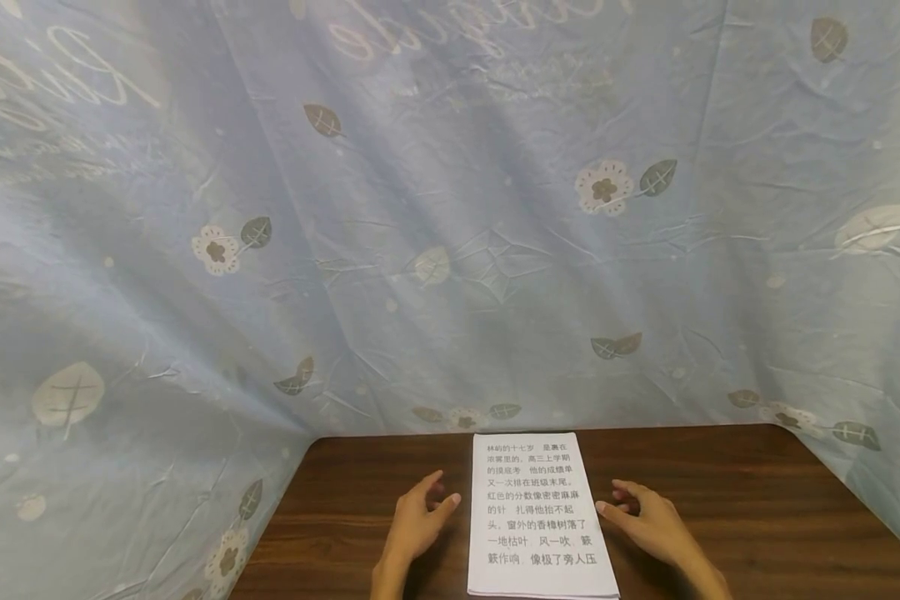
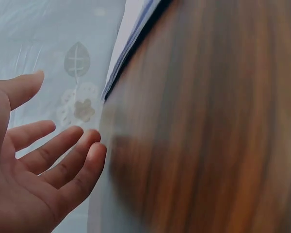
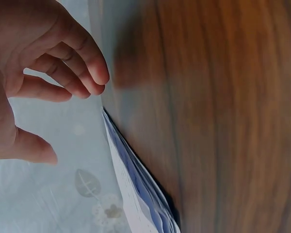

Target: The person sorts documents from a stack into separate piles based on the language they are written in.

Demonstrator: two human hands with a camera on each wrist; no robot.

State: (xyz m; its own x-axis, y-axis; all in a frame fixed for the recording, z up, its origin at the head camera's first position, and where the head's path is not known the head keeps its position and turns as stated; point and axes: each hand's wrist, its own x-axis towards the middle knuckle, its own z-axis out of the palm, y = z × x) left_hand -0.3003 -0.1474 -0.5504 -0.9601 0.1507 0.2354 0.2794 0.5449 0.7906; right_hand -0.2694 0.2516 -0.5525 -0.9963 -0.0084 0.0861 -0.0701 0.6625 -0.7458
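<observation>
A stack of white paper with printed Chinese text lies on the brown wooden table. The left hand is just left of it, fingers relaxed and apart, not touching the paper. On the other side, the right hand is held near the stack's right edge with its fingers loosely bent and nothing in them. In the left wrist view the left hand is empty, thumb apart from the fingers. The right wrist view shows the right hand empty beside the layered edge of the paper.
The dark wood-grain table extends to both sides of the stack. A pale blue cloth with leaf and flower prints hangs behind the table and along its left and right sides.
</observation>
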